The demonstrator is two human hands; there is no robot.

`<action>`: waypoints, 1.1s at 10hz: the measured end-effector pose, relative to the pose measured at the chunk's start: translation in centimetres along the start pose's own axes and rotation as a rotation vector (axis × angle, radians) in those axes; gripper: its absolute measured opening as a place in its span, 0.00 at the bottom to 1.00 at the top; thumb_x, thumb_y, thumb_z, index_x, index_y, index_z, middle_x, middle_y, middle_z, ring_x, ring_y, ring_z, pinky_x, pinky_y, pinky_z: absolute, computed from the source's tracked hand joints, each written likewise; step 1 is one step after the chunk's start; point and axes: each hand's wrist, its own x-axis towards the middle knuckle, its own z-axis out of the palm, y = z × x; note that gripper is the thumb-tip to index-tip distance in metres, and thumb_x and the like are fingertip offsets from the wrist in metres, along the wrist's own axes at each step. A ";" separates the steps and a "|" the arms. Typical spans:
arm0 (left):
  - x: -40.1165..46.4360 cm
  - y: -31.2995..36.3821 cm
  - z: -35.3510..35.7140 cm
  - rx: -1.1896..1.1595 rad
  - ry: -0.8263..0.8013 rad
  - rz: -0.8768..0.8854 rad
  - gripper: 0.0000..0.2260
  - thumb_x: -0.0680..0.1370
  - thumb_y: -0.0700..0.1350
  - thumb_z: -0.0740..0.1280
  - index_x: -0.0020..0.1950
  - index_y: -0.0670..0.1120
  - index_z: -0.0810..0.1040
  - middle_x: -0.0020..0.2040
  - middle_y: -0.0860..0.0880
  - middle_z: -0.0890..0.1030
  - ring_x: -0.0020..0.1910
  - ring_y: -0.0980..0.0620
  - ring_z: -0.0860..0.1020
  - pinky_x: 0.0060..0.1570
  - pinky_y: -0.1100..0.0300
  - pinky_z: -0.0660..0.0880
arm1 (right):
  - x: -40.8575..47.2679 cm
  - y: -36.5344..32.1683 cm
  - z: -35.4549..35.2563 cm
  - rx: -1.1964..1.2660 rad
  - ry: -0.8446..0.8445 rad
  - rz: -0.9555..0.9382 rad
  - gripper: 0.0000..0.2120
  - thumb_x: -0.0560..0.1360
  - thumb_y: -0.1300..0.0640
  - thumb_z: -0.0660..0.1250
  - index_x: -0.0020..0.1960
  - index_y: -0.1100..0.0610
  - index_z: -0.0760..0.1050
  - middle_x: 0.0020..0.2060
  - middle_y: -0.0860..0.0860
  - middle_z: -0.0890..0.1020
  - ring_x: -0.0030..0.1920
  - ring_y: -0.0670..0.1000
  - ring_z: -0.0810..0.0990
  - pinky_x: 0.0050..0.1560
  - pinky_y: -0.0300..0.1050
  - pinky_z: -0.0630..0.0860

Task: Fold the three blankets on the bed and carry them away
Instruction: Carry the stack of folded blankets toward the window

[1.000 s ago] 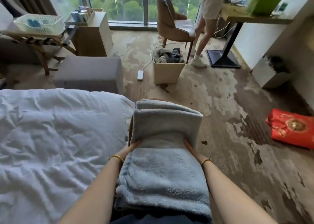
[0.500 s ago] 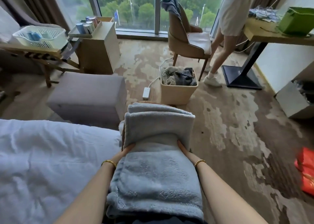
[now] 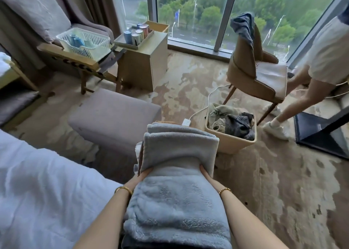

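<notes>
The stack of folded blankets (image 3: 177, 182) is in the lower centre of the frame, carried in front of the person and off the bed (image 3: 37, 192), which lies at the lower left. The left hand (image 3: 140, 175) and the right hand (image 3: 204, 173) each press against one side of the pile, so the grip is a squeeze from both sides. The fingers go under the cloth and I cannot tell how much they curl. I think the forearms hold the soft layers together, so they do not slide apart while walking. The pile looks like several grey-blue layers; how many I cannot count. The folding seems finished and the carrying is in progress. Ahead, in the middle of the frame, stand a grey ottoman (image 3: 113, 116) and a laundry basket (image 3: 231, 129).
</notes>
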 end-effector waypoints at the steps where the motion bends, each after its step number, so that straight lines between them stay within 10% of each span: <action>1: 5.9 7.6 -1.1 -0.021 0.006 -0.015 0.29 0.78 0.55 0.61 0.72 0.38 0.63 0.70 0.38 0.67 0.69 0.41 0.67 0.69 0.50 0.65 | 4.6 -8.1 -1.7 0.000 0.020 -0.052 0.43 0.65 0.28 0.59 0.69 0.55 0.68 0.67 0.56 0.73 0.66 0.53 0.70 0.70 0.50 0.62; 3: 13.0 22.6 -4.4 0.165 -0.005 0.114 0.51 0.56 0.69 0.65 0.75 0.49 0.58 0.72 0.46 0.66 0.70 0.47 0.65 0.65 0.57 0.59 | 9.7 -21.8 -3.1 0.029 0.017 -0.121 0.53 0.56 0.23 0.59 0.71 0.55 0.65 0.68 0.56 0.71 0.67 0.54 0.69 0.65 0.45 0.64; 4: 16.4 27.7 -5.2 0.217 -0.003 0.139 0.54 0.52 0.70 0.64 0.75 0.49 0.58 0.72 0.45 0.65 0.70 0.47 0.65 0.66 0.57 0.59 | 12.3 -26.4 -3.7 0.054 0.005 -0.050 0.51 0.58 0.24 0.58 0.70 0.58 0.67 0.56 0.54 0.78 0.51 0.50 0.77 0.54 0.44 0.70; 6: 23.2 35.1 -5.2 0.211 -0.042 0.126 0.56 0.50 0.70 0.63 0.75 0.48 0.56 0.73 0.46 0.64 0.71 0.47 0.64 0.68 0.58 0.57 | 18.9 -33.6 -6.0 0.069 0.036 -0.004 0.47 0.64 0.27 0.58 0.72 0.58 0.64 0.67 0.57 0.71 0.66 0.53 0.70 0.62 0.41 0.63; 8: 32.9 45.0 -3.7 0.178 0.026 0.142 0.26 0.79 0.53 0.59 0.74 0.45 0.59 0.72 0.44 0.66 0.71 0.47 0.64 0.66 0.60 0.58 | 27.3 -44.7 -11.1 0.043 0.006 -0.084 0.56 0.53 0.23 0.58 0.71 0.57 0.64 0.68 0.58 0.71 0.68 0.55 0.69 0.72 0.52 0.60; 11: 43.2 62.4 1.4 0.243 0.123 0.226 0.23 0.79 0.52 0.59 0.72 0.46 0.63 0.70 0.44 0.68 0.68 0.47 0.67 0.56 0.63 0.60 | 36.1 -60.8 -21.0 0.049 -0.015 -0.118 0.35 0.73 0.33 0.52 0.72 0.55 0.64 0.65 0.57 0.73 0.57 0.51 0.73 0.57 0.43 0.65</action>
